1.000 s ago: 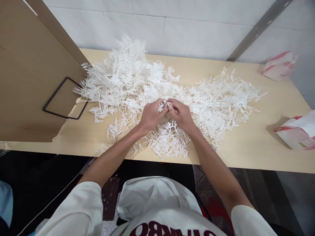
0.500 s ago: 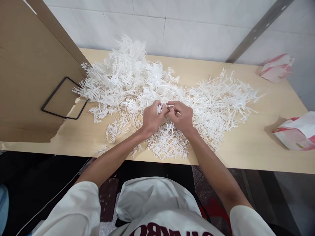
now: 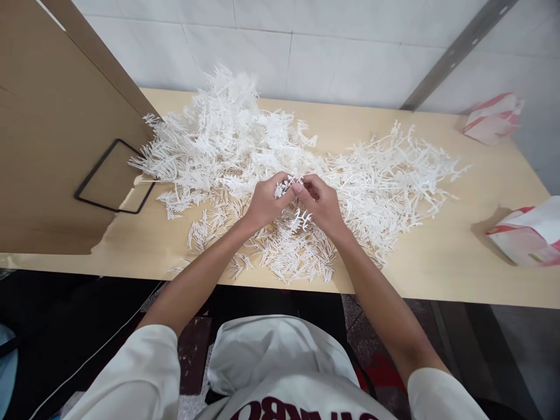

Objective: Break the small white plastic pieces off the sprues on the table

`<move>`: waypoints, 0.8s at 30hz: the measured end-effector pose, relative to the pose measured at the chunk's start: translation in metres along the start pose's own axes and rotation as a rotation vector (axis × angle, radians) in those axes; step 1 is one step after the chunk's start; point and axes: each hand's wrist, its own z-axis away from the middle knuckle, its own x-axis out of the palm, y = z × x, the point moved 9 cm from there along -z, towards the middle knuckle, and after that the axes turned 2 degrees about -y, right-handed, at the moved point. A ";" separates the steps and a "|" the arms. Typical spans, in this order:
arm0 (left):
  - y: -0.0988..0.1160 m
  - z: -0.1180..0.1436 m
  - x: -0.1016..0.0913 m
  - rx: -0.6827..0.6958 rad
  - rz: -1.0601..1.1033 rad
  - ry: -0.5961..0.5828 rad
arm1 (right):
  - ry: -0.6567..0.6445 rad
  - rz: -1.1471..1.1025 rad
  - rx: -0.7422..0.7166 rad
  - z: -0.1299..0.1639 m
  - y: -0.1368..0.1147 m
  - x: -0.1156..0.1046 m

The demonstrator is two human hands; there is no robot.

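White branching plastic pieces (image 3: 227, 134) lie in a large tangled heap across the table, with smaller bits spread toward the front edge. Over the middle of the heap my left hand (image 3: 268, 201) is closed around a small bunch of white plastic pieces (image 3: 284, 188). My right hand (image 3: 321, 201) meets it, thumb against the left thumb, fingers curled at the same bunch. What the right fingertips pinch is partly hidden. Just below the hands a few branching bits (image 3: 303, 219) show above the loose pile.
At left stands a brown cardboard sheet (image 3: 56, 140) with a black wire frame (image 3: 116, 175) against it. Two red-and-white paper packets (image 3: 525, 233) sit on the right of the pale wooden table (image 3: 437, 262). A metal upright (image 3: 459, 52) stands by the tiled wall.
My hands have drawn closer, thumbs now together, and the right fingers have curled inward. More white pieces show in the left hand, and bits appear below the hands.
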 end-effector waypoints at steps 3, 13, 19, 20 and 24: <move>0.002 0.001 0.001 0.055 -0.094 0.013 | -0.015 0.226 -0.107 0.002 -0.011 0.002; 0.013 0.008 0.005 0.169 -0.329 0.088 | 0.227 0.766 -0.430 0.013 -0.028 -0.004; 0.014 0.009 0.006 0.186 -0.412 0.105 | 0.294 0.863 -0.496 0.018 -0.032 -0.003; 0.014 0.009 0.006 0.188 -0.423 0.104 | 0.301 0.877 -0.497 0.019 -0.031 -0.003; 0.016 0.008 0.006 0.186 -0.419 0.083 | 0.338 0.899 -0.524 0.022 -0.032 -0.004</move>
